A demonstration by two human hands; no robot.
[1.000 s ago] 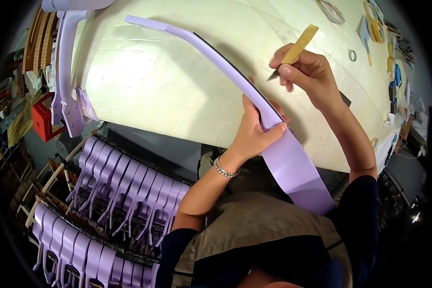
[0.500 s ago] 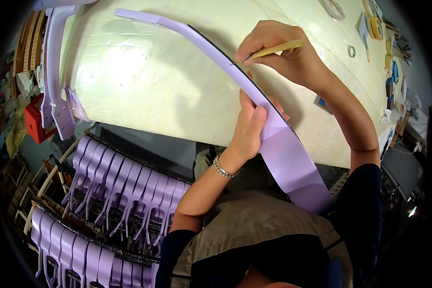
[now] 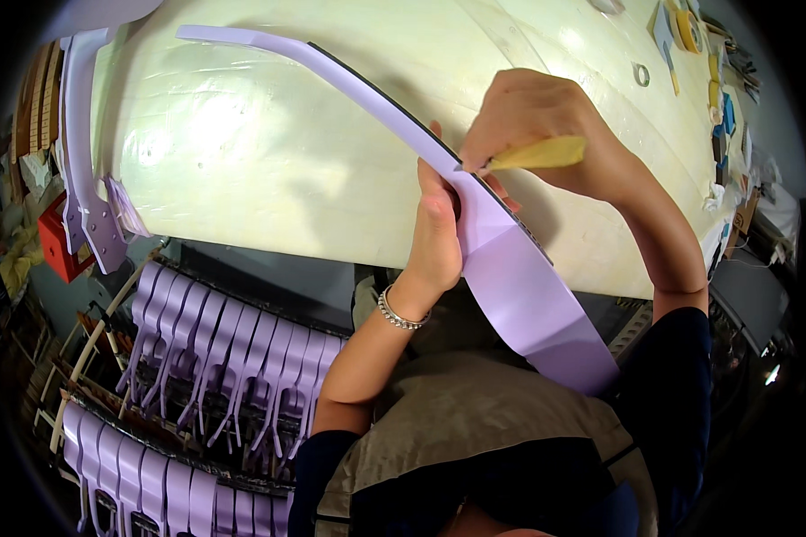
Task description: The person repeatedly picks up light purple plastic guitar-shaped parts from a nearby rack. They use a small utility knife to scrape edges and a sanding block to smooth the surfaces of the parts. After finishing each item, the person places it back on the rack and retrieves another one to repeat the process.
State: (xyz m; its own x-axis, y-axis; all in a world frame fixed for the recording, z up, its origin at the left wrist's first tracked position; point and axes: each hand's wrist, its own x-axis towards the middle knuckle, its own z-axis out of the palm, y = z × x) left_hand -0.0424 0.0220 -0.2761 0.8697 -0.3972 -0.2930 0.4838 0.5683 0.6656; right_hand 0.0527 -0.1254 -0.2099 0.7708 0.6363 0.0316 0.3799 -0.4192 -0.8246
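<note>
A lilac guitar (image 3: 537,291) is held on its side, its body against my lap and its neck reaching up and left over the table. A thin dark fretboard edge (image 3: 367,76) runs along the neck. My left hand (image 3: 437,228) grips the neck near the body, fingers passing behind it. Closed around a slim yellow-handled tool (image 3: 539,154), my right hand (image 3: 533,116) has its fingertips at the line between fretboard and lilac neck. The tool's tip is too small and blurred to make out.
The table (image 3: 242,161) has a pale, shiny cover. Another lilac guitar (image 3: 81,152) stands at its left edge. Below left, racks hold several lilac guitar bodies (image 3: 215,340). Tape rolls (image 3: 688,31) and small tools lie at the far right, with a small ring (image 3: 641,74) nearer.
The guitar has shifted a little left, with my left hand on it. My right hand and the yellow-handled tool have moved down along the fretboard edge toward the body.
</note>
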